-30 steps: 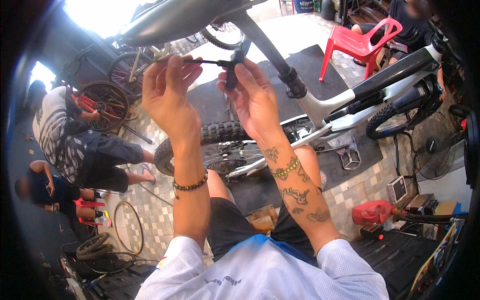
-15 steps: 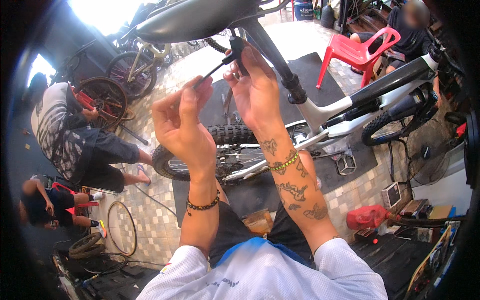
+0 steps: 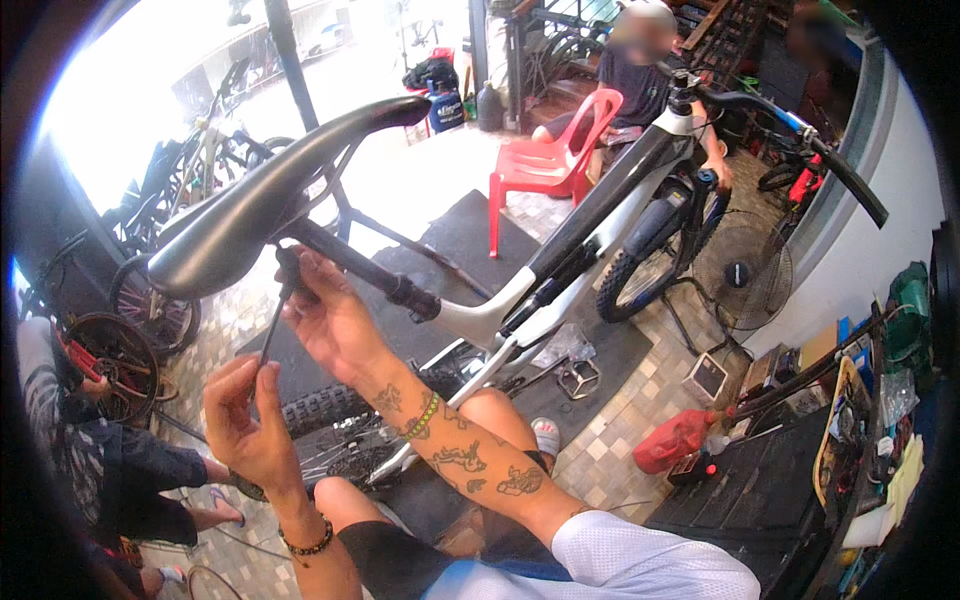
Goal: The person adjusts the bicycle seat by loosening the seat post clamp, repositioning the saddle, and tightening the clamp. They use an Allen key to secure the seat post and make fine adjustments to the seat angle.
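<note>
Tool: black-handled tool with a long, thin dark shaft (image 3: 274, 322), held in the air between both hands, just below the saddle in view; shaft now steep, near-level a second ago, slanting half a second ago.
Right hand: bare right hand (image 3: 338, 325), upper of the two, fingers curled round the handle; grip unchanged.
Left hand: bare left hand (image 3: 245, 420), lower, thumb and fingertips pinching the shaft's far end; other fingers loosely bent.
Saddle: smooth matte-black narrow saddle (image 3: 255, 195), now whole in sight; earlier only cut off at the top.
Seatpost: round black metal post (image 3: 355, 265), behind the right hand in view; can't tell from here if the handle touches it.
Bike: silver-white and black frame (image 3: 478, 320), standing over dark matting; straight black handlebar (image 3: 848, 187) has come into sight as the wearer's head swings.
Rear wheel: black knobby tyre (image 3: 325, 408), beyond the forearms.
Chair: glossy red plastic armchair (image 3: 545, 178), past the bike, well apart from the hands.
Upshot: my call, the change is in tool angle and viewpoint; no fitting visibly engaged by the shaft, so handling only, bike work itself looks no further along.
</note>
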A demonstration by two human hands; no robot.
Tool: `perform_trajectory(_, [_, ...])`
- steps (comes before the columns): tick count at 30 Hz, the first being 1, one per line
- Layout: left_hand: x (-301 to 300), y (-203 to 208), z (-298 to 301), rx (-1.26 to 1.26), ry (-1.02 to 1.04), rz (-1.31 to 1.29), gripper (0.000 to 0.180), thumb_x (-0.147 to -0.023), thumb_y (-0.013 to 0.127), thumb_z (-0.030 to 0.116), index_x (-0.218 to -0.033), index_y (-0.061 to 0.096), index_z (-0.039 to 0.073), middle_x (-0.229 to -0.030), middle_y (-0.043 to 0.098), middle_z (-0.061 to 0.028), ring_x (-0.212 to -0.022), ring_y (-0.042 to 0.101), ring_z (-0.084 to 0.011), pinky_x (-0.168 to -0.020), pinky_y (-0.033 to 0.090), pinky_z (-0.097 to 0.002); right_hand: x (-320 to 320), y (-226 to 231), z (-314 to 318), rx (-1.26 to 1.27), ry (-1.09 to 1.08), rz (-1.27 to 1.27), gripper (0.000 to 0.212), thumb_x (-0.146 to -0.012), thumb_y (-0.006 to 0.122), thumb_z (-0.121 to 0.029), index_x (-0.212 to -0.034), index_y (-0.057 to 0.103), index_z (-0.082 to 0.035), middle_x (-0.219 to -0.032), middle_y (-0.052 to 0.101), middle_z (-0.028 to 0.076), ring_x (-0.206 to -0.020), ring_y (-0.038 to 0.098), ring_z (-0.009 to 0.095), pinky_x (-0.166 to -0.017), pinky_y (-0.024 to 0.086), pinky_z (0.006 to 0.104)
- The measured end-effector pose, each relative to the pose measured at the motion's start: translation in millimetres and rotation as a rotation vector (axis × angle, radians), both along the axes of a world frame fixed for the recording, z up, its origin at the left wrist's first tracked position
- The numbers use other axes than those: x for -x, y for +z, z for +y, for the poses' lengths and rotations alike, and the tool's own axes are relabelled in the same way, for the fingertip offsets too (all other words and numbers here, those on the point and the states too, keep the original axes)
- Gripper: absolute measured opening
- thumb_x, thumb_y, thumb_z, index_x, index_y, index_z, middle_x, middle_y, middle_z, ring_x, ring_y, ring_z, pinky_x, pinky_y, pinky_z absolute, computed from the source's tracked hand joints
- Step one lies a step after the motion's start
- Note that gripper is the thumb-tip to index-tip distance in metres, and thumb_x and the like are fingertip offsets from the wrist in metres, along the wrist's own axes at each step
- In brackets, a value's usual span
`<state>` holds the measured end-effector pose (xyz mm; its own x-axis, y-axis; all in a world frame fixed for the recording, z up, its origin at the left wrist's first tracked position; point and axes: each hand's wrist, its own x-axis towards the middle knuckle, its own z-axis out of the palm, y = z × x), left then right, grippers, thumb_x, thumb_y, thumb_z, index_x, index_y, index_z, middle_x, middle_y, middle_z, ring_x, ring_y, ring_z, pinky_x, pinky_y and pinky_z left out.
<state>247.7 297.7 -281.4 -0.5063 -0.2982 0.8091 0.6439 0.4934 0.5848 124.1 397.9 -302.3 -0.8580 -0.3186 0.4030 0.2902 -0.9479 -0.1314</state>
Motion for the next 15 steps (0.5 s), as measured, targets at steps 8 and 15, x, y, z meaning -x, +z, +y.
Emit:
perform_trajectory(8, [-10,14,-3,0.244,0.147,-0.048,0.012,-0.096,0.071,-0.008,-0.107,0.069,-0.005,-0.103,0.073,-0.0120,-0.090,0.069,-0.0148,-0.081,0.055,-0.0275,0,3,-4,-0.092,-0.184,0.016,0.032,-0.108,0.065,-0.024,-0.136,0.062,-0.008,-0.115,0.070,0.004,-0.095,0.064,0.009,-0.082,0.052,0.0274])
perform_trajectory(15, [-16,59,38,0.881,0.626,-0.169,0.033,-0.094,0.058,0.002,-0.123,0.072,0.005,-0.107,0.072,-0.0127,-0.101,0.066,-0.0324,-0.089,0.050,-0.0462,-18,-3,-3,-0.220,-0.297,0.117,0.040,-0.111,0.058,-0.038,-0.140,0.058,-0.011,-0.126,0.065,-0.001,-0.113,0.058,0.010,-0.099,0.045,0.0349])
